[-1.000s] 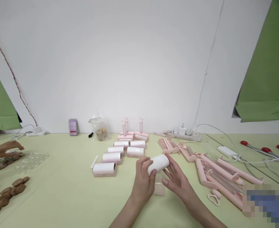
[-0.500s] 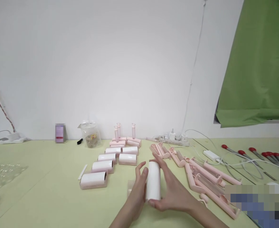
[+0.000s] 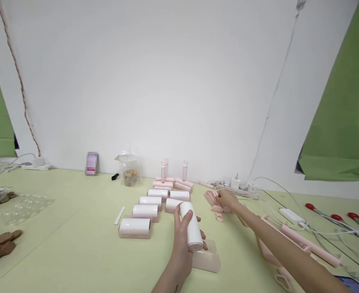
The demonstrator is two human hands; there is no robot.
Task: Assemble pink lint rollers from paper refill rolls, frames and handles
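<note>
My left hand (image 3: 183, 236) is wrapped round a white roll (image 3: 192, 227), held tilted above the table. Just beyond and below it lies a translucent pinkish cover (image 3: 206, 260). My right hand (image 3: 228, 200) reaches to the small pink parts (image 3: 211, 198) in front of the power strip; its fingertips are pressed together on a pink piece, partly hidden. Left of my hands, several white rolls in clear pink-edged cases (image 3: 135, 228) lie in two staggered columns. Long pink holders (image 3: 313, 244) lie at the right, partly behind my right forearm.
Three small pink upright pieces (image 3: 185, 171) stand by the wall. A power strip (image 3: 240, 191), cables and a white adapter (image 3: 291, 216) lie back right, with red-tipped tools (image 3: 336, 218) beyond. A bagged cup (image 3: 130, 171) stands back left. Brown discs (image 3: 2, 244) and clear domes (image 3: 26, 207) are far left.
My right hand has let go of the white roll and moved to the small pink parts. My left hand now holds the roll alone, tilted. The view has turned slightly left.
</note>
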